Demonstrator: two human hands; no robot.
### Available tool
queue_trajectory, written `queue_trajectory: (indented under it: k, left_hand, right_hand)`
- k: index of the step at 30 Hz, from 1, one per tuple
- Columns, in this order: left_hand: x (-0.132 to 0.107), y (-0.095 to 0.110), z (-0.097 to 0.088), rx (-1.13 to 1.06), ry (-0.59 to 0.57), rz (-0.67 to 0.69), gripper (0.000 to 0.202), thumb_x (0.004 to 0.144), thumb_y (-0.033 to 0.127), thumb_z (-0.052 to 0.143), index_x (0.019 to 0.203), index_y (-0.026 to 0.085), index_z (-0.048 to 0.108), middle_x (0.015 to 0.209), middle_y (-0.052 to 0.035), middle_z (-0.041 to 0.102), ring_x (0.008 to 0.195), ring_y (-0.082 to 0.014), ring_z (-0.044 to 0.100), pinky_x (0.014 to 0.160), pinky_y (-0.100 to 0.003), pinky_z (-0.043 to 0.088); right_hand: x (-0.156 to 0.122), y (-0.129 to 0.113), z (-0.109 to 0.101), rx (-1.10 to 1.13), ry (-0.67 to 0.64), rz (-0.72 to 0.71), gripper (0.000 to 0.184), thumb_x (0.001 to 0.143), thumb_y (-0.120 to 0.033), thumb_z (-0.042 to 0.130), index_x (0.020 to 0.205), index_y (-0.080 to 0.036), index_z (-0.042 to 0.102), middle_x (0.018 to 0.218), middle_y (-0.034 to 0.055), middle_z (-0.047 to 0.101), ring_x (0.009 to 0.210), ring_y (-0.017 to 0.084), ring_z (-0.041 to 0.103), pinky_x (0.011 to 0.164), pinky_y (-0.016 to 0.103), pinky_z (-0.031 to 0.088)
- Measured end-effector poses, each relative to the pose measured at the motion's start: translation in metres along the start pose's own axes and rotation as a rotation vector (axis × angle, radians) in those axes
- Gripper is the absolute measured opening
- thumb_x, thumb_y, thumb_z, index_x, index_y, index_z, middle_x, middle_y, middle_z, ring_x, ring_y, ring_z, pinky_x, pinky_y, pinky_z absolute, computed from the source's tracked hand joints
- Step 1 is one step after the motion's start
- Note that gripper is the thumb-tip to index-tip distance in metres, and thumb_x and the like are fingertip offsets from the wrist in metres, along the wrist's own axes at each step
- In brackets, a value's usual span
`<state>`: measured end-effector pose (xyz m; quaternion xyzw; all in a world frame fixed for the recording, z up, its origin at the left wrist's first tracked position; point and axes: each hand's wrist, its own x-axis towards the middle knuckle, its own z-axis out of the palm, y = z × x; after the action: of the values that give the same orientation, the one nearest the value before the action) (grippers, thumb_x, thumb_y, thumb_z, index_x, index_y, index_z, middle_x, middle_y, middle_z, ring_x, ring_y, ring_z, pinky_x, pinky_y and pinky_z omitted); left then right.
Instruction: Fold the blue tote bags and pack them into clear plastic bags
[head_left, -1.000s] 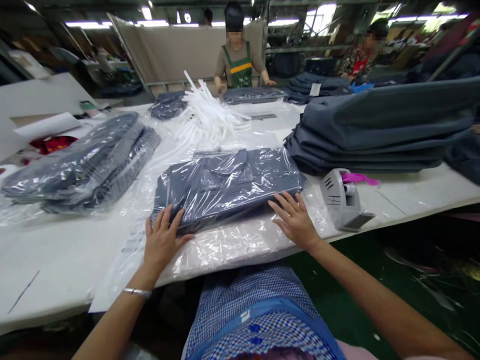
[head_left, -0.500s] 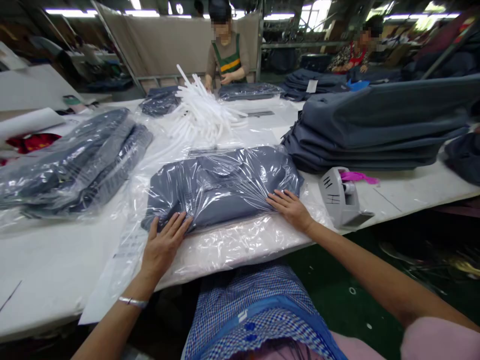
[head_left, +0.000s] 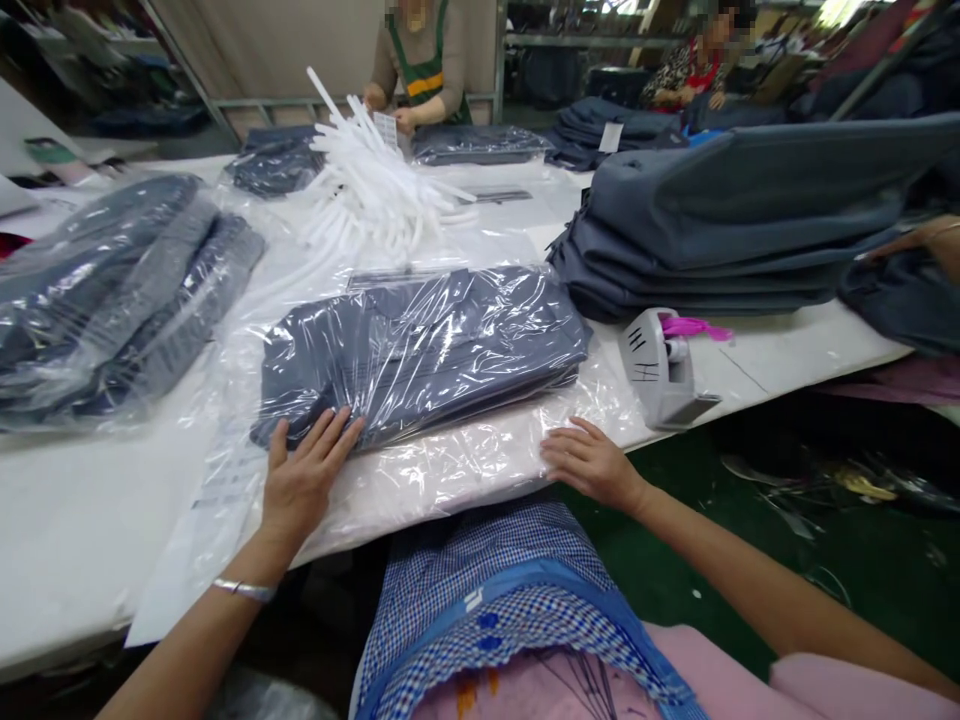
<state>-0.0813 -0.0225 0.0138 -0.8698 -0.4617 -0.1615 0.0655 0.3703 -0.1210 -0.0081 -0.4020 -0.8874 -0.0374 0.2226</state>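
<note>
A folded dark grey garment (head_left: 450, 350) lies in a clear plastic bag on the white table in front of me. My left hand (head_left: 307, 475) rests with fingers spread on the near left corner of the bagged garment. Over the bag's loose near end (head_left: 450, 465), by the table edge, is my right hand (head_left: 589, 462), its fingers stretched out and nothing in them. It is apart from the garment; whether it touches the plastic I cannot tell.
A tape dispenser (head_left: 661, 370) with a pink strip stands at right, before a stack of dark garments (head_left: 720, 230). Several bagged garments (head_left: 97, 300) lie at left. White strips (head_left: 382, 190) are heaped behind. Two co-workers stand across the table; another hand (head_left: 937, 240) shows far right.
My right hand has come off the garment and moved toward the table edge. My left hand stays on the near left corner. The view has tilted down.
</note>
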Motion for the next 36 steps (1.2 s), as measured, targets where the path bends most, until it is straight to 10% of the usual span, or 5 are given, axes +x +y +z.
queue_trajectory:
  k: [13,18,25,29,36]
  left_hand:
    - [-0.001,-0.003,0.001,0.065,0.017,0.042,0.075,0.091,-0.002,0.023,0.154,0.037,0.016,0.155,-0.0055,0.039,0.142,-0.0258,0.039,0.121,-0.058,0.009]
    - [-0.002,-0.006,0.006,0.092,0.046,0.065,0.075,0.090,0.000,0.025,0.155,0.037,0.016,0.154,-0.0059,0.041,0.140,-0.0268,0.041,0.120,-0.059,0.011]
    - [-0.003,-0.012,0.009,0.160,0.057,0.103,0.081,0.085,-0.005,0.027,0.155,0.036,0.018,0.153,-0.0071,0.042,0.139,-0.0262,0.043,0.121,-0.059,0.011]
    - [-0.003,-0.012,0.012,0.175,0.081,0.122,0.082,0.084,-0.006,0.028,0.155,0.035,0.019,0.153,-0.0075,0.043,0.138,-0.0259,0.044,0.121,-0.058,0.011]
    - [0.002,-0.013,0.003,0.150,-0.002,0.111,0.063,0.093,0.010,0.041,0.152,0.029,0.033,0.153,-0.0085,0.043,0.141,-0.0271,0.042,0.121,-0.058,0.011]
  right_hand:
    - [0.029,0.000,-0.011,-0.014,0.107,0.118,0.035,0.094,-0.033,0.061,0.126,-0.020,0.056,0.131,0.0122,0.064,0.121,0.025,0.060,0.114,0.056,0.035]
    - [0.026,0.008,-0.007,-0.132,0.209,0.074,0.024,0.093,-0.011,0.055,0.110,-0.026,0.065,0.121,0.0052,0.070,0.114,0.020,0.064,0.113,0.049,0.038]
    - [0.083,0.043,-0.027,-0.226,0.188,0.025,0.015,0.096,-0.014,0.052,0.100,-0.021,0.065,0.143,0.0099,0.055,0.139,0.027,0.043,0.117,0.054,0.030]
    - [0.113,0.073,-0.020,-0.134,0.033,0.129,0.021,0.100,-0.021,0.044,0.105,-0.022,0.065,0.108,0.0060,0.074,0.099,0.020,0.069,0.087,0.033,0.052]
    - [0.133,0.094,-0.007,-0.099,-0.131,0.358,0.021,0.095,-0.038,0.050,0.090,-0.026,0.067,0.075,-0.0008,0.072,0.065,0.018,0.065,0.059,0.026,0.036]
